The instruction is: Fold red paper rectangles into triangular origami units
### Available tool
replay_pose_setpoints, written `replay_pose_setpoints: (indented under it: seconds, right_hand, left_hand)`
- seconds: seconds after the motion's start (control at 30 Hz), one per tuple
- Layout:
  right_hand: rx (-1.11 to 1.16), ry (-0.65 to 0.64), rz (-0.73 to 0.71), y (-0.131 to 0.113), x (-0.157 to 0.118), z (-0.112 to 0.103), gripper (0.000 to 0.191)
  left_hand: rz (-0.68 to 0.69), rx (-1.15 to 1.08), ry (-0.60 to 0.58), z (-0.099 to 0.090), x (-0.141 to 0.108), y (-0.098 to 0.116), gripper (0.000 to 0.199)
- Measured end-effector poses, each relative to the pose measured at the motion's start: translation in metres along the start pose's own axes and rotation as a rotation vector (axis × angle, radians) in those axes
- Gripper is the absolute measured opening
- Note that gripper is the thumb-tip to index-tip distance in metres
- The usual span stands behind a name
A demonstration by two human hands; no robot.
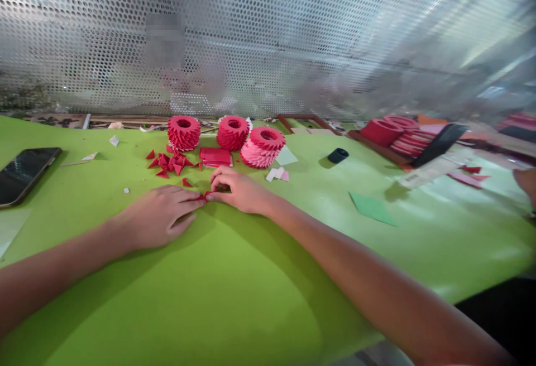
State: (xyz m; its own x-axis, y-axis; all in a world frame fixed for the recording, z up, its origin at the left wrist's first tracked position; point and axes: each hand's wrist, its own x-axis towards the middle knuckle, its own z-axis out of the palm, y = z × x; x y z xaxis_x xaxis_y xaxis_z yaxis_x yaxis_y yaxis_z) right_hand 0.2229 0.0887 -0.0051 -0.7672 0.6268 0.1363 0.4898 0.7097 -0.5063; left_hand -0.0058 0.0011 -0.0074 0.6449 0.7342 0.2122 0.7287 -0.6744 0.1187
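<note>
Between my hands a small red paper piece (204, 196) lies low over the green table, mostly hidden by fingers. My left hand (161, 215) rests on the table with its fingers held together, the fingertips pressing on the left end of the paper. From the other side my right hand (237, 190) pinches the right end between thumb and curled fingers. Just beyond lie several folded red paper triangles (170, 162), with one lone triangle (186, 183) close to my left fingertips. A stack of red paper slips (215, 156) sits behind my right hand.
Toward the back stand a red ring-shaped paper stack (183, 133), another red one (233, 132) and a pink-and-red one (263, 147). A phone (27, 175) lies left. Rightward are a dark cylinder (338, 155), green paper (372, 208), a tray (381, 151) and another person's hand (525, 187).
</note>
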Motion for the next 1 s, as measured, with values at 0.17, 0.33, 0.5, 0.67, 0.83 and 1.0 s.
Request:
replay_pose_setpoints:
  seconds: [0.17, 0.33, 0.5, 0.67, 0.83, 1.0]
  right_hand:
    - [-0.014, 0.002, -0.002, -0.002, 0.0, 0.0, 0.026]
    - [-0.033, 0.001, -0.021, -0.003, -0.001, 0.001, 0.026]
    - [-0.104, 0.025, -0.037, -0.007, -0.003, 0.004, 0.032]
    - [-0.131, 0.052, -0.049, -0.006, -0.005, 0.008, 0.022]
    - [-0.103, 0.078, -0.004, -0.005, -0.008, 0.008, 0.016]
    - [-0.075, 0.035, -0.084, -0.007, -0.01, 0.005, 0.027]
  left_hand:
    - [-0.009, 0.019, -0.029, -0.001, 0.0, 0.001, 0.039]
    - [-0.019, -0.012, -0.016, 0.0, -0.001, 0.0, 0.039]
    - [-0.011, -0.004, -0.016, -0.001, 0.0, 0.001, 0.038]
    - [-0.012, -0.006, -0.021, -0.002, 0.001, 0.002, 0.039]
    - [-0.019, -0.019, -0.022, -0.002, 0.0, 0.0, 0.038]
    - [-0.004, 0.002, -0.017, 0.001, -0.001, 0.0, 0.038]
